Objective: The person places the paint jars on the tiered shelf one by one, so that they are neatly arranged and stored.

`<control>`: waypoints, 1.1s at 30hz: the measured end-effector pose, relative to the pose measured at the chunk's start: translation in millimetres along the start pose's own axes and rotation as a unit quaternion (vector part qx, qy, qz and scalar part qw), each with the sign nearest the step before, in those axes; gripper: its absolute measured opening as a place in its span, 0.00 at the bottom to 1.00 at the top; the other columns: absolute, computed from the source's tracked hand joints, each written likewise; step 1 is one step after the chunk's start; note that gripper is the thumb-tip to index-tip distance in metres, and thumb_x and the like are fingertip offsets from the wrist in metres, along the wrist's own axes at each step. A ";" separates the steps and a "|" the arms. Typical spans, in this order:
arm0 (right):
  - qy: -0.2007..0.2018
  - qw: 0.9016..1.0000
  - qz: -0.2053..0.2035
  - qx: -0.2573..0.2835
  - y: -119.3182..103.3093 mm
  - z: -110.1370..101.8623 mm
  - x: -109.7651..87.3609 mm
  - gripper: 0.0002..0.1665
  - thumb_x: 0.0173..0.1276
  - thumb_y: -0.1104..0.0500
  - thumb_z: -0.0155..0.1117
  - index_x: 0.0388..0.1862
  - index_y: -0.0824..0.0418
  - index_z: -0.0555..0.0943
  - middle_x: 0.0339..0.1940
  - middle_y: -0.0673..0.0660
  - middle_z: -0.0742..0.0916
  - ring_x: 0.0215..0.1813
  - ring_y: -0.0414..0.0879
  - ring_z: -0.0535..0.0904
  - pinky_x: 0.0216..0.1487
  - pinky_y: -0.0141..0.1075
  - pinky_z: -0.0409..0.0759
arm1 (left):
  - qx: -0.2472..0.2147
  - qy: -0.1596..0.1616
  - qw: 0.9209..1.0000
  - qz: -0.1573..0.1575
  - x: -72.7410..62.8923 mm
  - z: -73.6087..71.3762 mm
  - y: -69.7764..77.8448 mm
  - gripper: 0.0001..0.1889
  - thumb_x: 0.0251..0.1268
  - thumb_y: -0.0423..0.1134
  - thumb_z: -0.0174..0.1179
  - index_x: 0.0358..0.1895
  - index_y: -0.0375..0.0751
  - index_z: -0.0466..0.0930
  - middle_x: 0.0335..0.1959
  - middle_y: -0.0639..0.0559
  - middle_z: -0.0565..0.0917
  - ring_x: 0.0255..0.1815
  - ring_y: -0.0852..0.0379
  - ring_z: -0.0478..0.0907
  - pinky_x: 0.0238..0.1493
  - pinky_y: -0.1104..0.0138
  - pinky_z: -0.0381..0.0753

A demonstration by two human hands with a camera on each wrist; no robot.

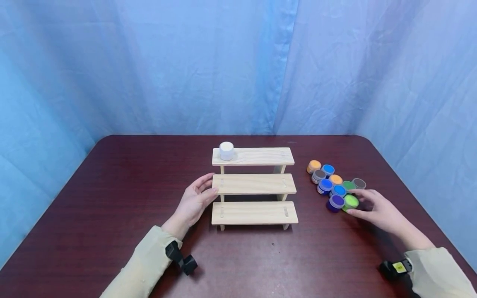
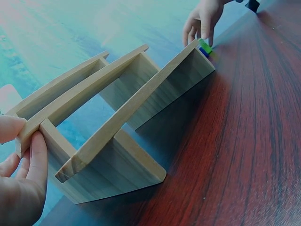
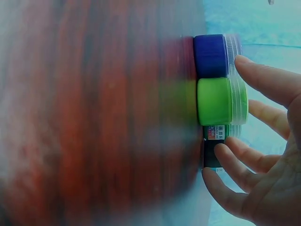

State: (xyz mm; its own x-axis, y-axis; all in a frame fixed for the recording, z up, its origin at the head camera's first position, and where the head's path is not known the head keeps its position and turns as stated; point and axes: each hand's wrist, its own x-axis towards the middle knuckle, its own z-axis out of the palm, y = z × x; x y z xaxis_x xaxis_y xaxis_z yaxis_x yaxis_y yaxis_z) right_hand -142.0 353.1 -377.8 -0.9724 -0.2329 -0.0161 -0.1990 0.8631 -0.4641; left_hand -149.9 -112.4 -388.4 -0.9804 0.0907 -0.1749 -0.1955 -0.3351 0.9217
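Observation:
A three-step wooden display stand (image 1: 254,184) sits mid-table, and a white-lidded paint jar (image 1: 226,151) is at the left of its top step. My left hand (image 1: 197,198) pinches the left end of the middle step, thumb above and fingers beneath, as the left wrist view shows too. On the right, my right hand (image 1: 378,209) is spread around a light green paint jar (image 3: 215,101), not closed on it. In the right wrist view its thumb tip is close to the lids of the light green jar and a dark purple paint jar (image 3: 210,56).
Several more paint jars cluster right of the stand, among them an orange jar (image 1: 314,166), a blue jar (image 1: 325,186), a dark green jar (image 1: 348,186) and a grey-brown jar (image 1: 359,183). Blue curtains (image 1: 201,66) hang behind the dark red wooden table (image 1: 149,165).

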 end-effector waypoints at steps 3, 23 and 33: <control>-0.003 1.000 -0.001 -0.001 0.0 0.9 -0.2 0.36 0.60 0.48 0.68 0.61 0.67 0.71 0.54 0.69 0.74 0.52 0.62 0.74 0.49 0.57 0.78 | 0.003 0.001 1.000 0.001 0.0 0.4 -0.4 0.29 0.65 0.19 0.47 0.70 0.31 0.56 0.49 0.50 0.70 0.37 0.69 0.75 0.45 0.77 0.79; 0.000 1.000 -0.013 -0.012 -0.1 -0.9 1.3 0.36 0.59 0.48 0.70 0.61 0.66 0.72 0.53 0.66 0.77 0.48 0.53 0.75 0.41 0.26 0.77 | 0.004 -0.004 1.000 0.003 1.4 -1.0 -1.0 0.29 0.65 0.19 0.47 0.70 0.31 0.55 0.50 0.49 0.71 0.38 0.69 0.76 0.46 0.76 0.79; 0.012 1.000 -0.015 -0.022 0.3 -1.3 1.6 0.33 0.58 0.49 0.71 0.58 0.64 0.74 0.48 0.62 0.80 0.44 0.46 0.76 0.40 0.24 0.77 | 0.005 -0.003 1.000 0.004 1.5 -0.9 -1.3 0.29 0.65 0.19 0.47 0.70 0.30 0.55 0.49 0.49 0.71 0.38 0.69 0.76 0.46 0.76 0.79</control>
State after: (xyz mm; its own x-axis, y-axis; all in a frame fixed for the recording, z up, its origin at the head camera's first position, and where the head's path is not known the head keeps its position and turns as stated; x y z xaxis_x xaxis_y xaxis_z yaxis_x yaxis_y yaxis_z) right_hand -143.7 353.6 -376.8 -0.9681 -0.2498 0.0183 -0.2336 0.8743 -0.4254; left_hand -151.2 -112.6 -390.1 -0.9817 0.0929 -0.1663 -0.1879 -0.3273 0.9260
